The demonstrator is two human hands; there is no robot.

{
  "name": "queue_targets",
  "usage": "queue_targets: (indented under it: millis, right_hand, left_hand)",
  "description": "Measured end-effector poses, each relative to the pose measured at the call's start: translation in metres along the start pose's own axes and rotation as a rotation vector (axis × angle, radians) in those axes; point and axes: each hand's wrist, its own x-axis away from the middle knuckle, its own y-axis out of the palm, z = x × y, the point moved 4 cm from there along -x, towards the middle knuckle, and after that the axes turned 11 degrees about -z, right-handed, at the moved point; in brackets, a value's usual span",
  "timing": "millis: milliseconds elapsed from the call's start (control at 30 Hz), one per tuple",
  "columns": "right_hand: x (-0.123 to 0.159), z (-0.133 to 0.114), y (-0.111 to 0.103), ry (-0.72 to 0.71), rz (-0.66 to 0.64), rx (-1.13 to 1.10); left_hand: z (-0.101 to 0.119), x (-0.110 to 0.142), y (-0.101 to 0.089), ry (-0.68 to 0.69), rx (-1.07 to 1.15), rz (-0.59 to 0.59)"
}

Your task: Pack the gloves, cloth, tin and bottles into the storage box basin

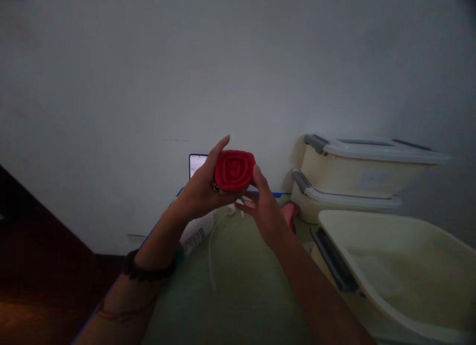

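Note:
A red rolled-up piece of cloth (234,170) is held up above the table, its spiral end facing me. My left hand (201,191) wraps around its left side and underside, with the thumb pointing up past it. On the other side, my right hand (266,211) presses thumb and fingers against the roll's right edge and lower right. A small metallic bit shows at the roll's lower left. Behind my left hand stands a lit phone (195,162), partly covered by that hand.
On the greenish table (245,285) lie a white bottle (197,234), a white cable (210,256) and a pink-red item (289,213). To the right, two lidded cream storage boxes (349,176) are stacked behind an open cream bin (372,216). A pale wall (238,62) rises behind.

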Motion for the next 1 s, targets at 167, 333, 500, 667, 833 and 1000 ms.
queue_targets:
  millis: [167, 333, 500, 667, 833, 1000]
  right_hand:
    - [0.003, -0.008, 0.005, 0.121, -0.094, -0.128]
    - [0.001, -0.007, -0.001, 0.093, 0.015, -0.033]
    - [0.003, -0.012, 0.003, 0.091, -0.027, -0.066]
    - [0.004, -0.021, 0.0, 0.01, -0.086, 0.015]
    - [0.003, -0.02, -0.002, -0.022, -0.094, 0.088]
    - [0.003, -0.022, -0.002, -0.012, -0.066, 0.118]
  left_hand:
    - [0.008, -0.003, 0.007, 0.103, -0.227, -0.106]
    - [0.008, 0.0, 0.014, 0.1, -0.177, -0.236]
    - [0.004, 0.002, 0.005, 0.106, -0.192, -0.227]
    - [0.004, 0.001, 0.001, 0.13, -0.227, -0.191]
    - [0.005, 0.0, 0.005, 0.133, -0.223, -0.216]
    - [0.006, -0.001, 0.008, 0.13, -0.239, -0.212]
